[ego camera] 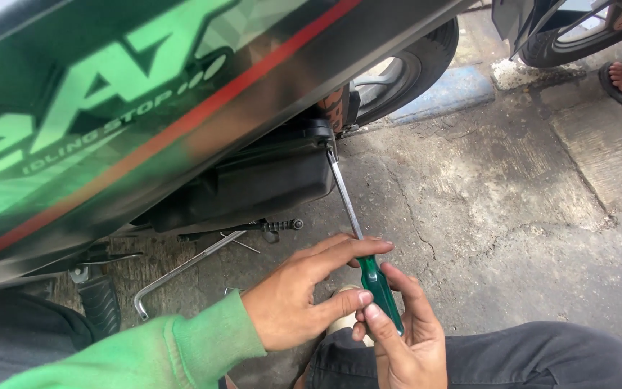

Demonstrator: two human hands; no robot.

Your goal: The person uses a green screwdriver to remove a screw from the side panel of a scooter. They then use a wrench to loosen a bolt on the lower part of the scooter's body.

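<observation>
Screwdriver (377, 282) gripped by left hand (298, 299) and right hand (406, 338); open concrete (512, 216) rightward.

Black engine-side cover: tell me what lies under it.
Under the black cover: a kick lever, an L-shaped wrench and cracked concrete. The green body panel hides everything above.

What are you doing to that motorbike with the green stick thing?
A person crouched beside a green and black scooter holds a green-handled screwdriver in both hands. The right hand grips the handle and the left hand steadies the shaft. Its tip sits at the corner of a black plastic cover under the body. A bent metal wrench lies on the concrete ground.
</observation>
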